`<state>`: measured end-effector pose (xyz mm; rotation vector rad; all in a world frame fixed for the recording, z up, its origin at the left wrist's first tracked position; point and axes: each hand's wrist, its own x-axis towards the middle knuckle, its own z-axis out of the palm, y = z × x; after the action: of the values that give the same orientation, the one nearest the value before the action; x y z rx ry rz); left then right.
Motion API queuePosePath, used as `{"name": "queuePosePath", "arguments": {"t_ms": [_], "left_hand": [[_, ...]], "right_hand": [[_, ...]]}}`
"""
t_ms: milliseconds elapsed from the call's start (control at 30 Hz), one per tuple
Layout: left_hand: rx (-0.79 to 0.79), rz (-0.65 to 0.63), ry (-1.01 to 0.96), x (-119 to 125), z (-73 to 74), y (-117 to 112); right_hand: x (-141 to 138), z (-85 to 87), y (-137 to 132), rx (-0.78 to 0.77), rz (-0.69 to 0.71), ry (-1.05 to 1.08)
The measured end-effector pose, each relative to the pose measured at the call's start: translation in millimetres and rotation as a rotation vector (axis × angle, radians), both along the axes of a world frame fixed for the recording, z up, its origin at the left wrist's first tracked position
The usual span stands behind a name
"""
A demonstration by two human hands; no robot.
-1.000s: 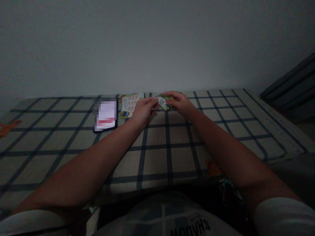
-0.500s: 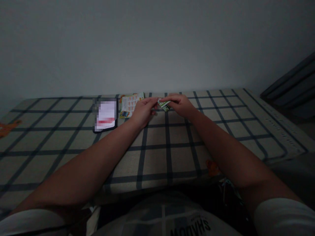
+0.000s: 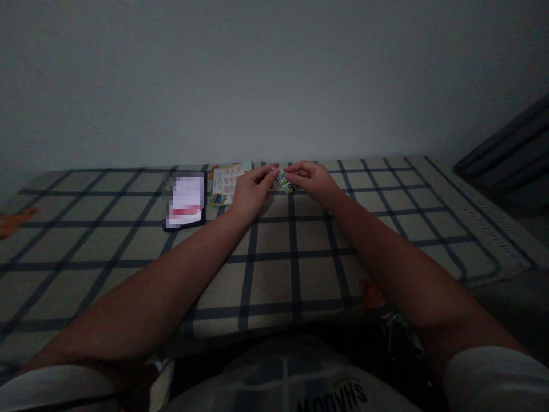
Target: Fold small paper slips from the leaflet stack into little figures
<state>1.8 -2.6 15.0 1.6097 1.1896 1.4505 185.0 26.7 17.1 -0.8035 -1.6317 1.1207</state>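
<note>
Over the far middle of the table, my two hands are close together around a small green and white printed paper piece (image 3: 286, 182). My left hand (image 3: 252, 189) is closed in a pinch at its left corner. From the other side, my right hand (image 3: 312, 177) pinches its upper right part between thumb and fingers. Whether it is a folded paper or a flat packet is too small and dim to tell. Just left of my left hand lies a colourful printed sheet (image 3: 225, 180), partly covered by that hand.
A dark-edged tablet or phone (image 3: 185, 200) with a bright, blurred-out screen lies left of the sheet. The checked tablecloth (image 3: 274, 274) covers the table, which meets a plain wall (image 3: 274, 80). A dark slatted object (image 3: 510, 151) stands at the right.
My right fingers have shifted on the paper piece, the thumb now in front of it. More of its green face shows. My left fingertips have risen slightly.
</note>
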Motion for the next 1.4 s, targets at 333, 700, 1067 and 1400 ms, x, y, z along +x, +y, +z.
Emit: {"name": "queuePosePath", "arguments": {"t_ms": [333,700,1067,1400], "left_hand": [[-0.077,-0.105,0.07,2.6,-1.9,-1.7],[-0.044,-0.111,0.176,0.7,-10.2,4.2],[-0.18,-0.11,-0.003,6.5,-1.2,-2.8],[-0.091,-0.099,-0.066,3.5,-6.1,1.4]], "right_hand": [[-1.6,-4.3,3.3,-0.078,-0.062,0.042],[1.8,-3.1,4.2,-0.182,-0.069,-0.024],[0.3,-2.0,2.9,-0.094,-0.125,0.005],[2.3,-2.0,2.8,-0.076,-0.087,-0.091]]}}
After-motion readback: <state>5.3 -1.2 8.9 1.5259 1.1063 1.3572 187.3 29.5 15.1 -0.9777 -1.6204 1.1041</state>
